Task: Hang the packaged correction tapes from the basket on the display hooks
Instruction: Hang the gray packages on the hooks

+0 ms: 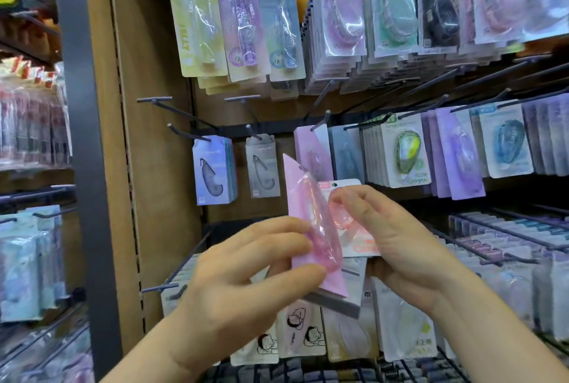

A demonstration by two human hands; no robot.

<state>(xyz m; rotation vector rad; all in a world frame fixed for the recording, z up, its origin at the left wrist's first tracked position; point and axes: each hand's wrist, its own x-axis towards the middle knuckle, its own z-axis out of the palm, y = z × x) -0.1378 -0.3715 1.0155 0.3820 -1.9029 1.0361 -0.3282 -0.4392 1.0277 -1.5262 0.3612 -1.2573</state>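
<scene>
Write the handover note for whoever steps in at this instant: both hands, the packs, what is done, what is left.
Left hand: pinches the pink pack by its lower half and holds it tilted in front of the shelf.
Right hand: grips a white pack just behind the pink one.
Neither pack is on a hook yet. Matching pink packs hang on a middle-row hook just above the hands.
The basket is out of view, so I cannot tell how many packs are left.
Left to do: hang the pink pack, probably on that hook, then find a place for the white one.
</scene>
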